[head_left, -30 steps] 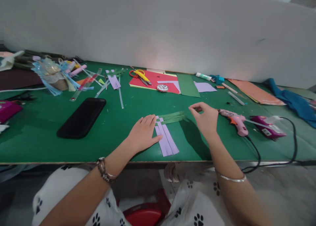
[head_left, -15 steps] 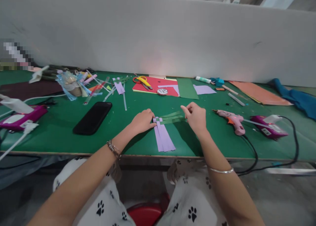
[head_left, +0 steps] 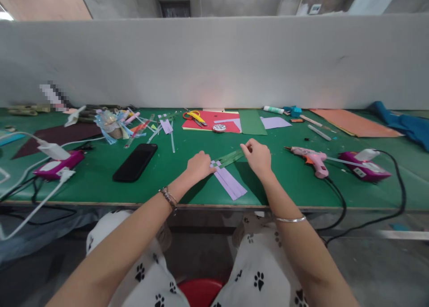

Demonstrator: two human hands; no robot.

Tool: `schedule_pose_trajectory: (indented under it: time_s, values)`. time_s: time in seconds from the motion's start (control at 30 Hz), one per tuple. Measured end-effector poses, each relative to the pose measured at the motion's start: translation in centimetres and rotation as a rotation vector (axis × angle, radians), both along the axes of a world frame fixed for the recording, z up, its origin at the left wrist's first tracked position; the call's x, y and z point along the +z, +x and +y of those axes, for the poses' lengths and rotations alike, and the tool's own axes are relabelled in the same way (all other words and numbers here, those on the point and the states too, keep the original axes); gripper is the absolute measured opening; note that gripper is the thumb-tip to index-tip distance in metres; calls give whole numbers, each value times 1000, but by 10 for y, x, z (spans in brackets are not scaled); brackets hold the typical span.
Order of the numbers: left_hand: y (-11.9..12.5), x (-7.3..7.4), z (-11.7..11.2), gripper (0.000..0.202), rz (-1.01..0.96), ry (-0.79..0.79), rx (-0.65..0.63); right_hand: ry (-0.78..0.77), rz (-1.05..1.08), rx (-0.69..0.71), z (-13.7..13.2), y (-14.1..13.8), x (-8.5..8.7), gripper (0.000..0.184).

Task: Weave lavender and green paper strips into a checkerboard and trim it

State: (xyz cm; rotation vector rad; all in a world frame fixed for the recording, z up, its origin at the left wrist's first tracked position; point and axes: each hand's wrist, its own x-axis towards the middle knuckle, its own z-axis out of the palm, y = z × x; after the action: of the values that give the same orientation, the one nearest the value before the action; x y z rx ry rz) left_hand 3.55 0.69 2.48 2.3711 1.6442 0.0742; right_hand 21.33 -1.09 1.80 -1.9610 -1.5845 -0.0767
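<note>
My left hand (head_left: 199,166) is closed at the woven corner (head_left: 217,164) of a paper weave, with its fingertips on the left edge. From that corner, purple paper strips (head_left: 231,184) fan out toward the table's front edge. Green paper strips (head_left: 232,158) run off to the right. At their far end my right hand (head_left: 258,157) is closed, thumb and forefinger pinched at the strip tips. Part of the weave's left edge is hidden under my left fingers.
Left of my hands lies a black phone (head_left: 136,162). A pink glue gun (head_left: 310,157) with a trailing cord rests on the right beside a purple power strip (head_left: 363,167). Behind are scissors (head_left: 196,116) on red paper (head_left: 209,124) and a smaller woven piece (head_left: 166,125).
The weave has turned so its purple ends point further right. My right hand has shifted slightly left with the green strips. The head view has tilted up, showing more wall.
</note>
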Motion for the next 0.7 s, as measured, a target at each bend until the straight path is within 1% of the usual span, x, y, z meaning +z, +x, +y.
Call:
schedule_pose_trajectory:
  time_s: [0.1,0.17,0.2,0.3,0.33,0.37,0.4,0.5,0.53,0.7]
  values:
    - [6,2,-1,16,-4,-34,15,0,2,3,1,0,0,20]
    - [9,2,4,12,-33,-69,28,3,11,3,1,-1,-1,19]
    - [10,2,6,16,-56,-81,40,4,15,3,2,-1,-1,19]
    - [10,-2,11,40,-153,-94,97,6,28,5,2,0,-1,19]
    - [9,-4,11,45,-190,-96,117,4,35,5,2,0,-1,19]
    - [9,-6,12,46,-226,-101,134,2,43,6,3,1,-1,19]
    - [8,-7,12,43,-261,-109,147,1,49,7,3,2,-1,19]
    - [7,-9,12,17,-363,-155,166,2,65,6,2,5,-2,20]
    - [7,-9,12,12,-399,-170,172,4,69,6,2,6,-2,20]
    - [10,-11,18,12,-573,-205,257,12,80,4,4,6,-3,21]
